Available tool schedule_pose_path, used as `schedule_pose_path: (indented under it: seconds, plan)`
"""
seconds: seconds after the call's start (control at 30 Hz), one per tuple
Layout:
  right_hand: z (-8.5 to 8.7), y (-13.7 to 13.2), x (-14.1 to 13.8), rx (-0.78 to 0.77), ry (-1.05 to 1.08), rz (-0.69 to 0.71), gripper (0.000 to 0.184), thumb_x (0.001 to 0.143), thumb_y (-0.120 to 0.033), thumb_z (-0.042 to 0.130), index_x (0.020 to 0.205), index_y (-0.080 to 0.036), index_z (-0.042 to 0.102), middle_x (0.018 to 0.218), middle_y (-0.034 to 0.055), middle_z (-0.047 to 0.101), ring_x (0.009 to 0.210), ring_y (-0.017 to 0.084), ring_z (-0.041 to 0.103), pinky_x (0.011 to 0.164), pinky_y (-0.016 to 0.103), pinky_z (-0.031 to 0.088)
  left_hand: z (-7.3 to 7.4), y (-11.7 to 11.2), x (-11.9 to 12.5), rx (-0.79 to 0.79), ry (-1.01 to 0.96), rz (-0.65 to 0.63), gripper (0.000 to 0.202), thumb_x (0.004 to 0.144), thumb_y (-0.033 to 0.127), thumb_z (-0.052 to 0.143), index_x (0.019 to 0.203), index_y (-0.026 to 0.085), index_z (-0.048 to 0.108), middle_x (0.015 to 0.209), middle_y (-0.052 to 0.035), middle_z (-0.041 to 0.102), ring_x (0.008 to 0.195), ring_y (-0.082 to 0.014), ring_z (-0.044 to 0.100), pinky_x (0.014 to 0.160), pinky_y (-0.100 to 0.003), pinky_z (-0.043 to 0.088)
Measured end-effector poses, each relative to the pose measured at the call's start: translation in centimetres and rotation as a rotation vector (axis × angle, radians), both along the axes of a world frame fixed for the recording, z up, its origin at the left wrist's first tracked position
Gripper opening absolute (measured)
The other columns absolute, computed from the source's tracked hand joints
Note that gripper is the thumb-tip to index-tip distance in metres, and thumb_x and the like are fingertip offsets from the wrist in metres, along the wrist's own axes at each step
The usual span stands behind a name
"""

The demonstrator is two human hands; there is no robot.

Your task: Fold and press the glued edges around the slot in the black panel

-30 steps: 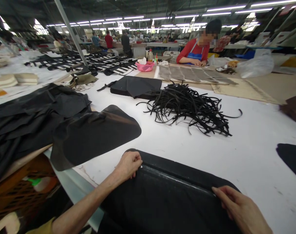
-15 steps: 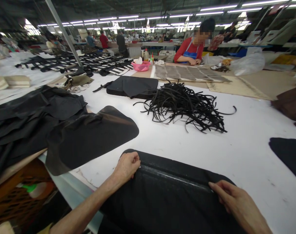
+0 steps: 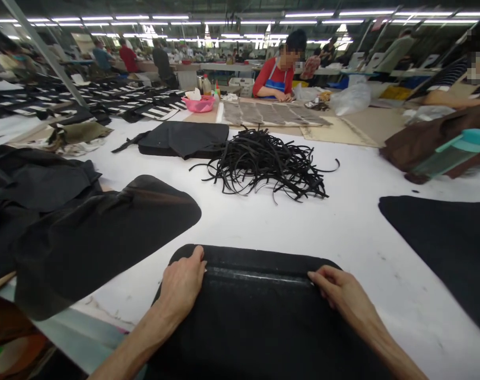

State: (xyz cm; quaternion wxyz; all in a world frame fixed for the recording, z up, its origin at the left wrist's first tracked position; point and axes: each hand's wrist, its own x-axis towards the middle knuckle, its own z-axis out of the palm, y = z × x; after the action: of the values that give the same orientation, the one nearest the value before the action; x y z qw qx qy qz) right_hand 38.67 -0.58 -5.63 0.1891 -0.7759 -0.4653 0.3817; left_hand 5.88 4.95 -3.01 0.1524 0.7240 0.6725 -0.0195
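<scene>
A black fabric panel (image 3: pixel 259 322) with rounded corners lies in front of me, partly on the white table. Across its upper part runs a shiny, glossy band (image 3: pixel 259 276), with a flat black margin beyond it. My left hand (image 3: pixel 183 278) is closed at the band's left end, its curled fingers gripping the black material there. At the right end, the thumb and forefinger of my right hand (image 3: pixel 340 289) pinch the material. Between the two hands the band is stretched out straight. The undersides of my fingers are hidden.
Beyond the panel lie a heap of thin black strips (image 3: pixel 269 163) and a black stack of pieces (image 3: pixel 180 138). Black sheets (image 3: pixel 105 237) spread at left; another black piece (image 3: pixel 441 232) and a teal-lidded bottle (image 3: pixel 445 155) are at right. A co-worker in red (image 3: pixel 277 71) stands across.
My view has swung to the right, bringing the teal-lidded bottle into sight. Both hands stay at the band's ends, and the panel now looks more level.
</scene>
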Motion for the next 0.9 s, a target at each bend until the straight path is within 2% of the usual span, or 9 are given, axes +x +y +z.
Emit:
schedule_pose_path:
  seconds: [0.07,0.17,0.27,0.33,0.43,0.57,0.77,0.9]
  plan:
    - [0.2,0.0,-0.2,0.013,0.009,-0.016,0.032,0.077,-0.050,0.048,0.062,-0.021,0.049,0.050,-0.0045,0.049,0.042,0.012,0.045,0.043,0.024,0.032,0.0,-0.4,0.3,0.054,0.062,-0.076,0.021,0.089,0.019,0.031,0.099,0.019,0.050,0.076,-0.0046,0.058,0.066,-0.0220,0.056,0.058,-0.031,0.035]
    - [0.5,0.0,-0.5,0.030,0.031,-0.039,0.030,0.077,-0.046,0.048,0.062,-0.021,0.048,0.049,-0.0046,0.048,0.041,0.011,0.044,0.041,0.023,0.031,-0.5,-0.7,0.5,0.192,0.098,-0.348,0.032,0.084,0.003,0.029,0.100,0.018,0.053,0.098,-0.0070,0.057,0.087,-0.0209,0.054,0.074,-0.033,0.042]
    - [0.5,0.0,-0.7,0.030,0.020,-0.055,0.028,0.078,-0.044,0.047,0.063,-0.021,0.048,0.049,-0.0047,0.048,0.040,0.010,0.043,0.040,0.022,0.030,-1.1,-0.8,0.2,0.233,0.118,-0.535,0.036,0.080,-0.003,0.032,0.098,0.015,0.058,0.103,-0.0085,0.056,0.095,-0.0214,0.051,0.083,-0.034,0.042]
    - [0.5,0.0,-0.8,0.039,0.006,-0.052,0.027,0.079,-0.043,0.046,0.062,-0.021,0.048,0.049,-0.0045,0.049,0.041,0.010,0.044,0.040,0.022,0.030,-1.2,-1.0,0.1,0.239,0.176,-0.573,0.037,0.078,-0.004,0.034,0.100,0.012,0.059,0.102,-0.0096,0.056,0.093,-0.0222,0.051,0.082,-0.034,0.044]
    - [0.4,-0.1,-0.8,0.056,-0.012,-0.039,0.027,0.079,-0.041,0.045,0.062,-0.020,0.048,0.050,-0.0041,0.050,0.042,0.011,0.046,0.041,0.022,0.031,-1.1,-1.6,0.0,0.274,0.275,-0.616,0.048,0.074,-0.007,0.033,0.114,0.011,0.055,0.098,-0.0095,0.057,0.089,-0.0221,0.052,0.079,-0.035,0.047]
    - [0.6,-0.3,-0.9,0.075,-0.072,-0.032,0.027,0.081,-0.041,0.045,0.063,-0.021,0.049,0.050,-0.0041,0.050,0.043,0.012,0.046,0.042,0.023,0.031,-1.1,-2.5,0.1,0.304,0.362,-0.652,0.065,0.072,-0.010,0.032,0.130,0.020,0.042,0.099,-0.0077,0.057,0.088,-0.0212,0.053,0.078,-0.036,0.048]
    - [1.2,-0.3,-1.4,0.100,-0.225,-0.010,0.026,0.082,-0.037,0.047,0.061,-0.020,0.051,0.053,-0.0033,0.052,0.051,0.012,0.048,0.047,0.023,0.029,-0.8,-2.8,0.0,0.241,0.434,-0.640,0.068,0.071,-0.012,0.032,0.129,0.022,0.045,0.110,-0.0085,0.059,0.098,-0.0222,0.054,0.088,-0.037,0.047]
    - [1.0,-0.3,-1.4,0.108,-0.247,-0.017,0.026,0.082,-0.035,0.047,0.061,-0.020,0.051,0.053,-0.0039,0.051,0.053,0.012,0.047,0.049,0.024,0.027,-0.8,-2.9,-0.1,0.253,0.437,-0.633,0.068,0.072,-0.012,0.031,0.128,0.023,0.045,0.110,-0.0079,0.060,0.099,-0.0216,0.054,0.089,-0.036,0.047]
